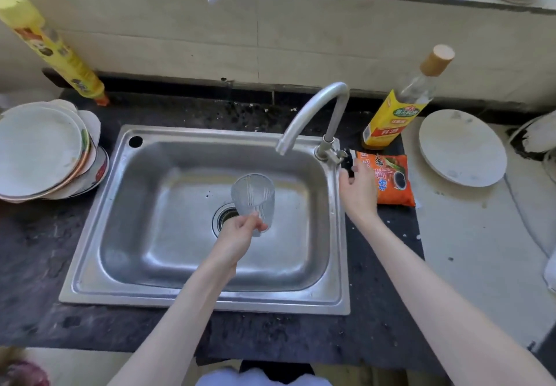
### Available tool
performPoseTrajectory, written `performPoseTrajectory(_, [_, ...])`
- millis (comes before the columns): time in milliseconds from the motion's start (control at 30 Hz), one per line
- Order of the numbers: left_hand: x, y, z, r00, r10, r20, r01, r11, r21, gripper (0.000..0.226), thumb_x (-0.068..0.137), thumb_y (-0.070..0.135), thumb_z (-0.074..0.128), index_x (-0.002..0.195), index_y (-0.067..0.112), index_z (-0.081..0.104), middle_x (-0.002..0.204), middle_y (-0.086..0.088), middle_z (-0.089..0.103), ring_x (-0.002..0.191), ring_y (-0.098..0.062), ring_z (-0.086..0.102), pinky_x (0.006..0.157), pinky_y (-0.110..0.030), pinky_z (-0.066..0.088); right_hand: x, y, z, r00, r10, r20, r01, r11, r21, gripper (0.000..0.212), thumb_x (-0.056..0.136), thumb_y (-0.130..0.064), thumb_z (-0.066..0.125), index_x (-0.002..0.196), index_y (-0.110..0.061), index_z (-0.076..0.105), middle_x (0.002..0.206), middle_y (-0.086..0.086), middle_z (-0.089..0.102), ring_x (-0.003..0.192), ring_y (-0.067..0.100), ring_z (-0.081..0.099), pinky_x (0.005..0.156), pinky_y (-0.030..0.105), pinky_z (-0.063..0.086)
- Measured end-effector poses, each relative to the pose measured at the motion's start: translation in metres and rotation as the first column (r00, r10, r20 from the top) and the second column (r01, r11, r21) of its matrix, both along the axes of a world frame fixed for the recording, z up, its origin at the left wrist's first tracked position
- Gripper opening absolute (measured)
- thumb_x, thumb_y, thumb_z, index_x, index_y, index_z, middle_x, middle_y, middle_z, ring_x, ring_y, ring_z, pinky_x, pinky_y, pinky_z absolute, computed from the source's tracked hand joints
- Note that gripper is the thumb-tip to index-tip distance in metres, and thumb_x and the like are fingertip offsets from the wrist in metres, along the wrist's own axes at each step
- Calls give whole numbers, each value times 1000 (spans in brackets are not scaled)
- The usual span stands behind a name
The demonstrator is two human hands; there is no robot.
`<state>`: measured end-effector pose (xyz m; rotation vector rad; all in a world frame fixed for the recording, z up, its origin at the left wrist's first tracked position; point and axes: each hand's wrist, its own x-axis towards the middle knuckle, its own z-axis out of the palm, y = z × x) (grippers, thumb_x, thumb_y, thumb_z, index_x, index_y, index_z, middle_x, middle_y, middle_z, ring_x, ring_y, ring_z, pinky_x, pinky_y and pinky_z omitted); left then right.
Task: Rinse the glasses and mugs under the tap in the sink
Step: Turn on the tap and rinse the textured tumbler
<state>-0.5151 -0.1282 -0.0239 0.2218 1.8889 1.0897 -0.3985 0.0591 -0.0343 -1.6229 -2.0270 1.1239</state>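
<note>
Dark speckled counter [45,265] with steel sink [204,304] set in the middle, tap [313,108] at the sink's back right corner, spout over the basin. Left hand [237,236] gripping the base of a clear ribbed glass [252,196], tilted, above the drain, below and left of the spout. Right hand [358,188] loose, fingers relaxed, holding nothing, by the sink's right rim near the tap handle. Stacked plates [42,150] at left edge. Orange packet [391,179], oil bottle [391,120], white plate [463,147] toward right.
</note>
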Motion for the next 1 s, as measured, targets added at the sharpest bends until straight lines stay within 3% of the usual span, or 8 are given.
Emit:
performPoseTrajectory(100, [0, 4, -2, 997, -49, -58, 49, 999, -5, 38, 98, 27, 40, 67, 14, 58, 79, 3, 60, 78, -10, 50, 79, -29, 34, -8, 22, -3, 992, 91, 90, -99, 991, 93, 46, 97, -23, 42, 139, -4, 36, 142, 15, 39, 129, 27, 37, 108, 37, 31])
performPoseTrajectory(167, [2, 4, -2, 997, -58, -59, 58, 998, -8, 38, 98, 27, 40, 67, 13, 59, 81, 1, 61, 82, -11, 51, 84, -31, 36, -10, 25, -6, 982, 149, 112, -165, 975, 151, 38, 97, -19, 41, 130, -1, 48, 132, 17, 49, 123, 27, 42, 100, 29, 30])
performPoseTrajectory(267, [5, 3, -3, 997, -63, -44, 64, 998, 7, 38, 97, 27, 41, 68, 12, 61, 80, 1, 63, 84, -14, 53, 92, -33, 38, -13, 25, -6, 995, 88, 42, -94, 982, 166, 30, 96, -18, 45, 113, 0, 60, 110, 17, 61, 103, 26, 51, 85, 33, 38])
performPoseTrajectory(400, [2, 3, -4, 998, -49, -46, 49, 999, 3, 41, 97, 27, 42, 62, 15, 61, 75, -4, 60, 80, -21, 49, 86, -34, 39, -17, 23, -11, 998, 66, 25, -69, 985, 155, 17, 95, -16, 49, 101, -4, 57, 95, 13, 61, 87, 24, 54, 68, 30, 35])
performPoseTrajectory(500, [1, 4, -1, 997, -44, -70, 45, 999, 11, 39, 97, 28, 43, 64, 15, 59, 78, -3, 62, 88, -23, 56, 94, -33, 40, -16, 18, -15, 994, 107, 38, -112, 975, 190, 13, 95, -14, 46, 97, -4, 56, 90, 12, 61, 81, 25, 54, 65, 30, 34])
performPoseTrajectory(633, [2, 8, 7, 994, -52, -100, 56, 998, 29, 33, 97, 26, 41, 68, 16, 53, 77, -3, 60, 77, -15, 50, 79, -26, 37, -12, 12, -17, 982, 176, 63, -186, 956, 228, 18, 96, -13, 44, 105, -3, 58, 90, 6, 57, 79, 15, 48, 65, 24, 31])
performPoseTrajectory(733, [3, 10, 8, 993, -48, -107, 52, 998, 34, 32, 97, 27, 42, 69, 16, 53, 75, -2, 61, 75, -14, 51, 76, -24, 37, -9, 12, -21, 971, 227, 75, -239, 936, 258, 19, 97, -13, 44, 105, -3, 58, 95, 12, 60, 84, 21, 53, 67, 29, 39])
performPoseTrajectory(1000, [7, 16, -5, 995, -25, -95, 27, 999, 22, 31, 97, 27, 41, 69, 17, 52, 70, 0, 61, 79, -17, 57, 94, -36, 41, -8, 2, -33, 963, 264, 54, -269, 933, 239, 33, 95, -16, 46, 125, -2, 50, 107, 16, 56, 100, 28, 54, 85, 37, 43])
